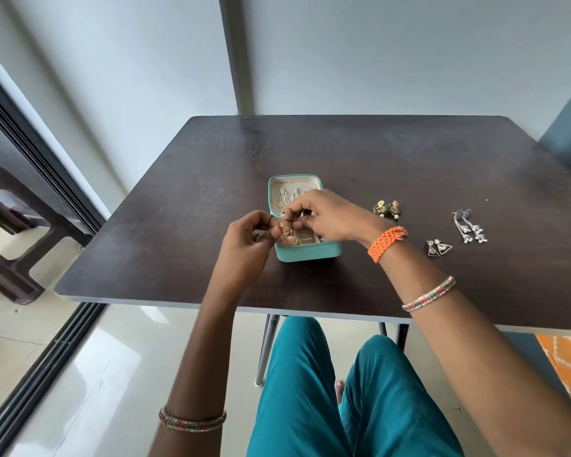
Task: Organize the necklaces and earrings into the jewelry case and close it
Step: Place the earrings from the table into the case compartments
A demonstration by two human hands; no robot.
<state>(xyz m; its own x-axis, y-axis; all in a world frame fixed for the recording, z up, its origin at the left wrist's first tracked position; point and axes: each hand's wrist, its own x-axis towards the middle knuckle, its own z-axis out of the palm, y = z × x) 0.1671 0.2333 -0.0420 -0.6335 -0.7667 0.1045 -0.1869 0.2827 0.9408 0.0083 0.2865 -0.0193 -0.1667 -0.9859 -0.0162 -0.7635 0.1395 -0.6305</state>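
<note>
Both the left hand (249, 230) and right hand (323, 214) pinched a gold earring (285, 235) over the case (305, 250), mid-stowing. Next it likely needed seating in a compartment. Right of the case, three pairs (387, 209) waited on the worktop (409, 153).

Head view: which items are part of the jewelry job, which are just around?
Job: open teal jewelry case; gold earrings pinched by both hands; green-gold earrings; long silver dangle earrings; silver triangle earrings.

Around: dark wooden table; brown plastic stool.
</note>
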